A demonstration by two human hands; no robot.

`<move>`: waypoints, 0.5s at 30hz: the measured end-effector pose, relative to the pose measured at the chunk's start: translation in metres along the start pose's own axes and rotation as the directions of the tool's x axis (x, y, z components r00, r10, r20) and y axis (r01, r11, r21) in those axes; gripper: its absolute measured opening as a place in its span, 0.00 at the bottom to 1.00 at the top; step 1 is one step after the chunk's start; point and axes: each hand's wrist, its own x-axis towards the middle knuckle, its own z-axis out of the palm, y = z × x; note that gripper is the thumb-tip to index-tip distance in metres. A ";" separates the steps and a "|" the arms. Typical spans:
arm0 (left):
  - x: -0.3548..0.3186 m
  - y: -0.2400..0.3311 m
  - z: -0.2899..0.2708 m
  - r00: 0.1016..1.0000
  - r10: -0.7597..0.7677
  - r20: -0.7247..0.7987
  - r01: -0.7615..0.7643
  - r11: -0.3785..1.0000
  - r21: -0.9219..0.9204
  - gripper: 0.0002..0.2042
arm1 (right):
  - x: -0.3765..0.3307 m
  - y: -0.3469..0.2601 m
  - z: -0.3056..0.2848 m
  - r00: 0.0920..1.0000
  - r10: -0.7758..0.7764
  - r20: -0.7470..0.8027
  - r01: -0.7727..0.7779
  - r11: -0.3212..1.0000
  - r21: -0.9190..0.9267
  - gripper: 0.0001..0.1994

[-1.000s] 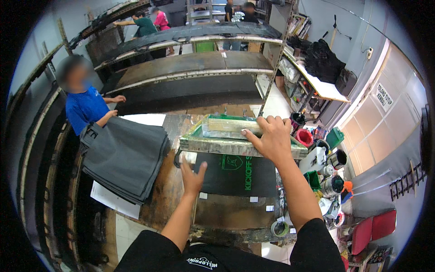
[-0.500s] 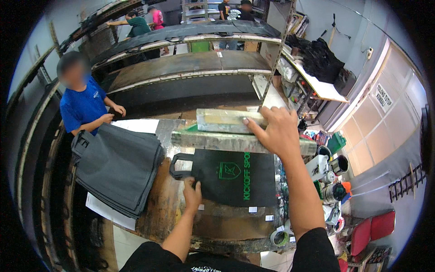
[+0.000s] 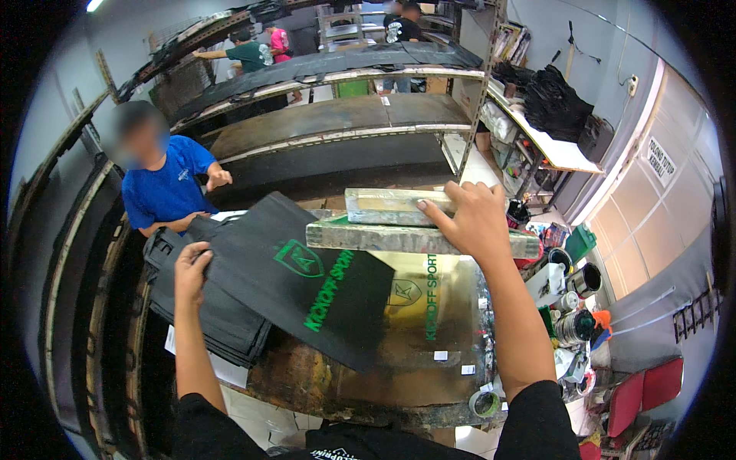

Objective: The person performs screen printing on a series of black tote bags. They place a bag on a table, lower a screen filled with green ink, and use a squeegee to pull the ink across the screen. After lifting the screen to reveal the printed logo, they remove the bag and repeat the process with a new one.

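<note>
Pinched by its left edge in my left hand (image 3: pixel 192 272), a dark fabric bag (image 3: pixel 330 322) hangs tilted over the table; green lettering and a shield emblem are printed on it. Under its left part lies a stack of dark bags (image 3: pixel 234 326). My right hand (image 3: pixel 477 221) is closed around the right end of a squeegee (image 3: pixel 395 207), thumb on its near face. Just below the squeegee, a screen printing frame (image 3: pixel 414 238) is raised off the table, near edge toward me. Where the bag lay, the printing board (image 3: pixel 422 326) shows the same emblem and lettering.
A person in a blue shirt (image 3: pixel 172 180) stands at the far left beside the stack. Paint cans (image 3: pixel 575 326) and a tape roll (image 3: pixel 484 404) crowd the right side. Metal racks (image 3: pixel 345 126) stand behind the table. Red chairs (image 3: pixel 640 395) are at the lower right.
My left hand has taken hold of the bag and moved it left and up, off the board to over the stack. My right hand keeps its grip. The person in blue has raised a hand.
</note>
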 end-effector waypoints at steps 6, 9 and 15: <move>0.027 -0.107 -0.128 0.918 -0.225 -0.328 0.274 0.955 0.113 0.10 | 0.005 -0.006 -0.006 0.999 0.006 0.033 -0.005 0.999 -0.034 0.29; 0.030 -0.161 -0.155 0.837 -0.310 -0.451 0.419 0.893 0.164 0.10 | 0.004 -0.003 -0.005 0.999 0.017 0.049 -0.015 0.999 -0.041 0.28; -0.026 -0.196 -0.146 0.756 0.151 -0.637 0.265 0.819 0.508 0.32 | 0.000 -0.007 -0.008 0.996 0.019 0.085 -0.014 0.998 -0.064 0.28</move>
